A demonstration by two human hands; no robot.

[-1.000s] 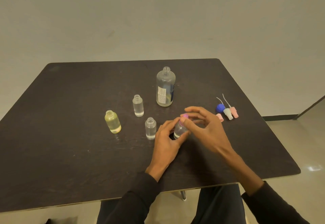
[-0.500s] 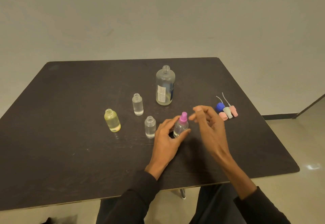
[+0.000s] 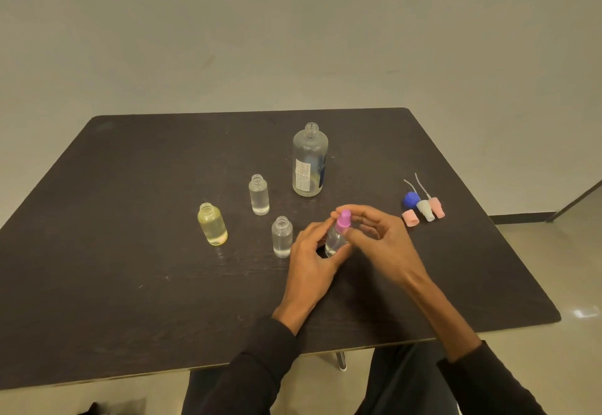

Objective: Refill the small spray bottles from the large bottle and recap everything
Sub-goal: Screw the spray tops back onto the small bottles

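Note:
My left hand grips a small clear spray bottle standing on the dark table. A pink spray top sits on that bottle, and my right hand pinches it with thumb and fingers. Three other small bottles stand uncapped to the left: a yellowish one, a clear one beside my left hand, and a clear one farther back. The large clear bottle with a label stands uncapped behind my hands.
Loose caps lie at the right of the table: a blue cap, a white spray top and a pink spray top with dip tubes, and a pink cover. The table's front edge is close to my body.
My right hand let go of the pink top and drew back half a second ago. It has now returned and pinches the top again. My left hand kept hold of the bottle.

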